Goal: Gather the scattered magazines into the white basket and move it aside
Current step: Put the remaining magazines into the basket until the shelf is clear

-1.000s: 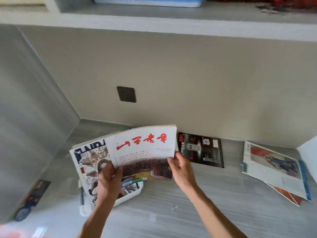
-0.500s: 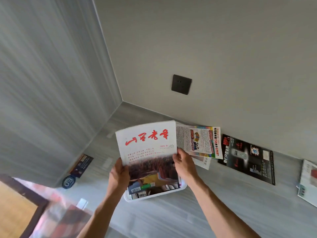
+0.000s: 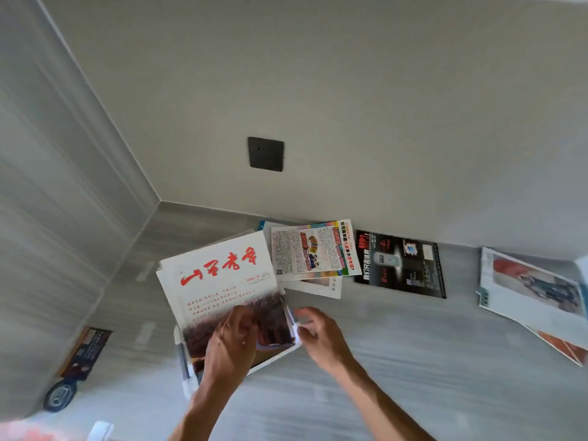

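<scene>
A white magazine with red characters [image 3: 219,275] lies tilted on top of the white basket [image 3: 274,360], covering most of it; other magazines show beneath it. My left hand [image 3: 230,340] rests on the magazine's lower part, fingers curled on the cover. Just to the right, my right hand [image 3: 318,332] hovers by the basket's right rim with fingers apart and nothing in them. On the grey surface behind lie a colourful magazine [image 3: 313,249] over a pale one, a black magazine [image 3: 401,265], and a stack of two magazines [image 3: 534,291] at the far right.
Grey walls close the surface at the back and left, meeting in a corner. A dark wall socket [image 3: 265,153] sits above the magazines. A dark booklet [image 3: 86,351] and a round dark object [image 3: 59,396] lie at the left wall.
The white magazine has come down from upright onto the basket. My right hand has let go of it and opened beside the basket. The view has swung left and closer.
</scene>
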Demonstrator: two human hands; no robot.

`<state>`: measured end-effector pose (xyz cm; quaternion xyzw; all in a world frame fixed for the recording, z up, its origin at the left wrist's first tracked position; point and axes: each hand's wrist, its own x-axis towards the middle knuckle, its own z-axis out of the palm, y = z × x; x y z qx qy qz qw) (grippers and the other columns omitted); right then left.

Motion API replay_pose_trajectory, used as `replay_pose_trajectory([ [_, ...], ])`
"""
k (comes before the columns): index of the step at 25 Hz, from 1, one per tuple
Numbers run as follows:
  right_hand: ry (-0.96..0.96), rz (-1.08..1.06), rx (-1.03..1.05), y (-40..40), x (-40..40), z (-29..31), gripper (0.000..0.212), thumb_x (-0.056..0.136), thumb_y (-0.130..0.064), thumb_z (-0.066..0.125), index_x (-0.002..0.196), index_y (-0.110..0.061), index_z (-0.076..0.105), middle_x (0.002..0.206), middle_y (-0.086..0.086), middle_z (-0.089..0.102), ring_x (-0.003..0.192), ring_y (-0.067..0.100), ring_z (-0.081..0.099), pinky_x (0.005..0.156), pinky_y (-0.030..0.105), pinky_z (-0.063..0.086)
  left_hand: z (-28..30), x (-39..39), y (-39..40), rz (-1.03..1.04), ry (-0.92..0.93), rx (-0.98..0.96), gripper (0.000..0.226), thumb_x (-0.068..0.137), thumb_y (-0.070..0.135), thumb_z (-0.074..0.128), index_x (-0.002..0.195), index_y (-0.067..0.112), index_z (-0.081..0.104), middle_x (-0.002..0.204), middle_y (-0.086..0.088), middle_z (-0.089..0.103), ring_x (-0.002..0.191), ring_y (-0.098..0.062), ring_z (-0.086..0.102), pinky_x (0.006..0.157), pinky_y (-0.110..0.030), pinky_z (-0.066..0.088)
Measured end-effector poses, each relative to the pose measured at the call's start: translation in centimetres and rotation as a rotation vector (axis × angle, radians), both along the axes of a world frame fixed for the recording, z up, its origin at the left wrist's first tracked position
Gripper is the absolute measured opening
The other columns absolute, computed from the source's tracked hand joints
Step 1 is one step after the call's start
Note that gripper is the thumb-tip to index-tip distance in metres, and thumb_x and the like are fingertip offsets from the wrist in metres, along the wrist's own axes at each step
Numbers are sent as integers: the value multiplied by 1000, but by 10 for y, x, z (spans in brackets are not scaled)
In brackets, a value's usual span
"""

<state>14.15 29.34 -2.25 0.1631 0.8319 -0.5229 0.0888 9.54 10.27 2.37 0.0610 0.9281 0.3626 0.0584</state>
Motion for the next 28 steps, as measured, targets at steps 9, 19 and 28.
replay_pose_trajectory([
  [9, -324, -628, 247, 197, 241, 3, 26, 85, -3, 60, 102, -21, 68, 105, -7, 72, 75, 5, 64, 63, -1, 39, -25, 92, 207, -682, -250, 156, 37, 91, 18, 56, 127, 25, 53, 121, 6, 62, 102, -9, 59, 84, -24, 52],
  [19, -305, -587, 494, 463, 281, -27, 62, 77, -12, 66, 135, -15, 44, 143, 8, 46, 126, 29, 48, 101, 37, 43, -35, 176, 424, -715, -269, 76, 43, 88, 21, 55, 128, 34, 50, 124, 10, 59, 110, -6, 55, 91, -25, 44],
  [28, -508, -307, 1040, 524, 305, -97, 61, 73, -30, 78, 126, -7, 57, 116, 25, 63, 93, 38, 64, 74, 43, 54, -88, 226, 436, -611, -355, -31, 35, 85, 24, 58, 115, 41, 56, 109, 23, 59, 99, 6, 57, 83, -17, 48],
])
